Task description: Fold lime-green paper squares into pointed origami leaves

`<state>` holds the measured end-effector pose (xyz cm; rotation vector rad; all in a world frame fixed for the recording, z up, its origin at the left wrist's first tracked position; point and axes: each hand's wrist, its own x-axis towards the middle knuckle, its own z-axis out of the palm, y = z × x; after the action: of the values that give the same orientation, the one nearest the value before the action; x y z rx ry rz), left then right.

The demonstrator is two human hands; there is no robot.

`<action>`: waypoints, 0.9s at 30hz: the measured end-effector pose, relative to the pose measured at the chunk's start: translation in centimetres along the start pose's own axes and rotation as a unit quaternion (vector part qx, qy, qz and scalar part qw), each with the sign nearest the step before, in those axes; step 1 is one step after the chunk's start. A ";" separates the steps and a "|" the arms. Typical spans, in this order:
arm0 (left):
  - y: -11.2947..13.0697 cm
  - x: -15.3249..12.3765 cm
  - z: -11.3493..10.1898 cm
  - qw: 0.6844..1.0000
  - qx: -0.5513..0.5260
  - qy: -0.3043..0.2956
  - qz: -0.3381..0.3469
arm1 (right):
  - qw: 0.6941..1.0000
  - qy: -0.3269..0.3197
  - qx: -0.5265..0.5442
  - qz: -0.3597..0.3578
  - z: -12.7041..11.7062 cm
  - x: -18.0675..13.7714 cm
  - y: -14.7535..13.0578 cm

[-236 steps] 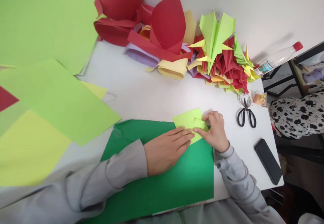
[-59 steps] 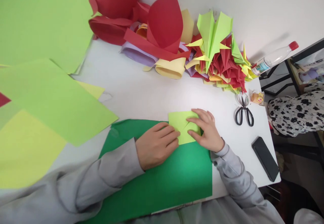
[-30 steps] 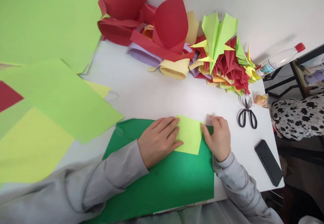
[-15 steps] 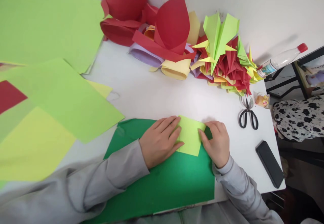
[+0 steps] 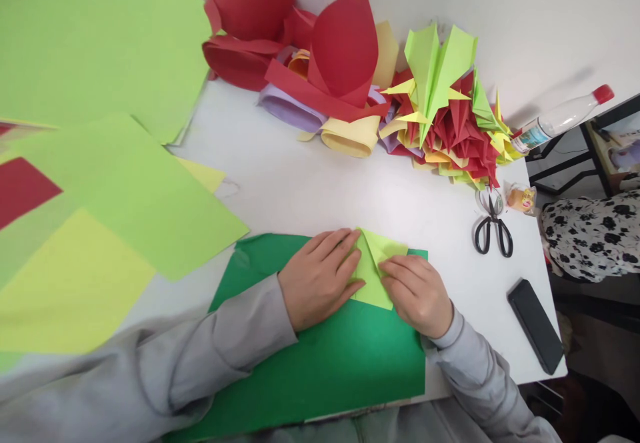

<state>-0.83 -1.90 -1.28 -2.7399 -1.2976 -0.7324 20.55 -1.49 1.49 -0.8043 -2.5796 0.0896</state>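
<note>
One white-topped table [image 5: 280, 183] fills most of the view, set against a pale wall [image 5: 505, 23]. Taking the small square of yellow-green paper [image 5: 366, 284] as the dial's centre, curled red, lilac and cream paper [image 5: 345, 49] sits at twelve o'clock, and a heap of pointed, folded multicoloured paper pieces [image 5: 457, 126] at one. A clear plastic bottle with a red cap [image 5: 557, 119] and black-handled scissors [image 5: 493, 233] lie towards two, a flat black rectangular object [image 5: 536, 326] towards four, and large light-green sheets [image 5: 160, 209] between nine and ten. Past the table's edge, near three, shows someone's black-and-white floral garment [image 5: 593, 239].

The small square rests on a dark-green sheet [image 5: 325, 376]. The left hand [image 5: 320, 279] lies open, fingers spread on its nine o'clock side; the right hand [image 5: 417, 293] pinches a turned-over flap.

Half a second ago the square lay flat — now a slanting edge crosses it, the right fingertips having moved towards eight o'clock.
</note>
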 end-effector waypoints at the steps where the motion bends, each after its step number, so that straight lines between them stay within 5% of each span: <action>1: 0.0 0.0 0.0 1.000 -0.001 0.000 0.001 | 1.000 -0.007 -0.007 -0.015 -0.1 0.1 0.1; 10: -0.4 0.3 -0.4 1.000 0.003 -0.027 0.013 | 0.996 -0.024 -0.039 -0.080 -0.7 0.9 0.2; 27: -0.7 0.5 -0.7 0.996 0.012 -0.083 0.014 | 0.993 -0.038 0.103 -0.041 -0.5 0.0 1.4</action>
<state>-1.30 -1.22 -0.56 -2.8450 -1.2820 -0.4934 21.51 -0.41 1.72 -0.6306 -2.6160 0.3628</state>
